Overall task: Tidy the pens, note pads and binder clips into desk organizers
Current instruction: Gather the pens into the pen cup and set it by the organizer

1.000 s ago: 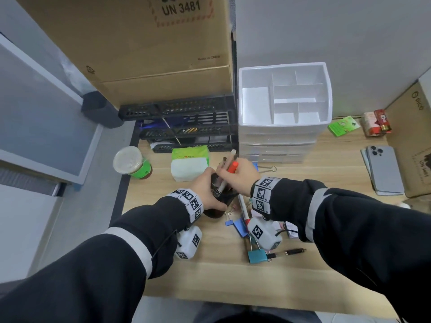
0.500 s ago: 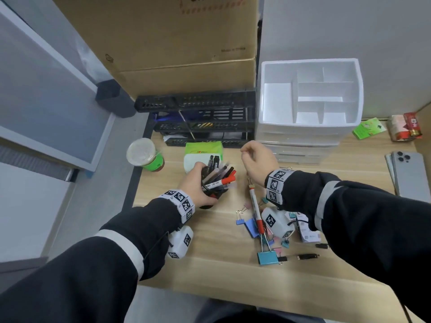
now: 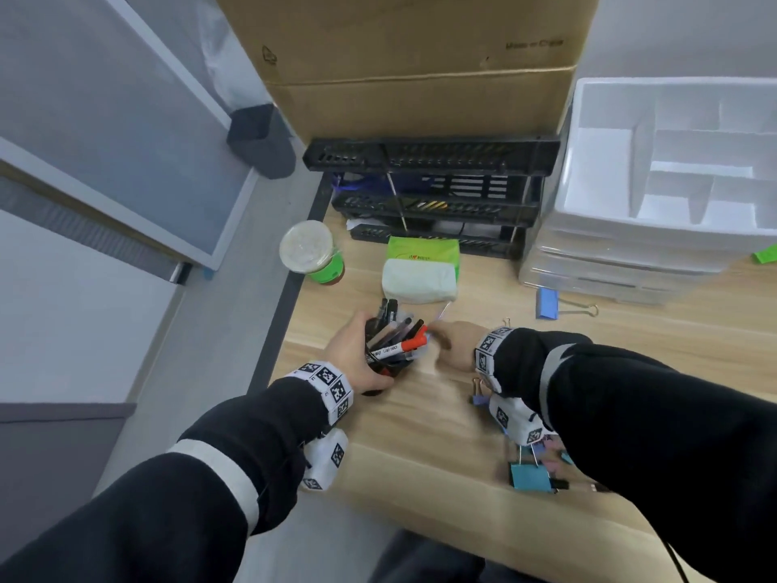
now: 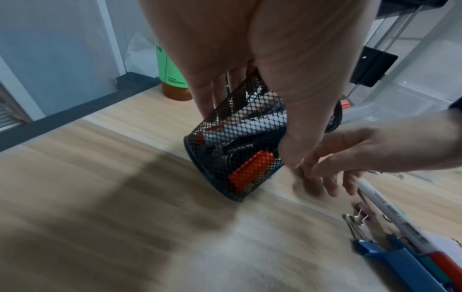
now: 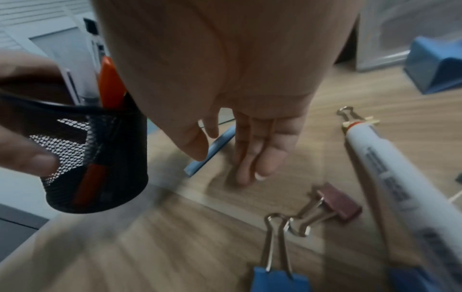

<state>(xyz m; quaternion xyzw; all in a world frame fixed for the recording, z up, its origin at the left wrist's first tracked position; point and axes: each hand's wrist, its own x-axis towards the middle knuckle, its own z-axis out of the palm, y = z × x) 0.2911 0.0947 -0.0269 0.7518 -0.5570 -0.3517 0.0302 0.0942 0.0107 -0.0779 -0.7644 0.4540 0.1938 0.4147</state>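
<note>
Pens (image 3: 395, 345) are bunched in a black mesh cup (image 4: 240, 150), tilted and gripped round its wall by the left hand (image 3: 353, 355) at the desk's left edge; light and rigid, it is best steadied low on the stiff mesh. The right hand (image 5: 250, 142) is lowered beside it, fingers straight and together, over a thin blue pen (image 5: 212, 150), probably slippery and easily rolled. Binder clips (image 5: 330, 205) and a white marker (image 5: 390, 168) are scattered on the wooden desk (image 3: 420, 435), with a white organizer (image 3: 672, 170) at the back.
</note>
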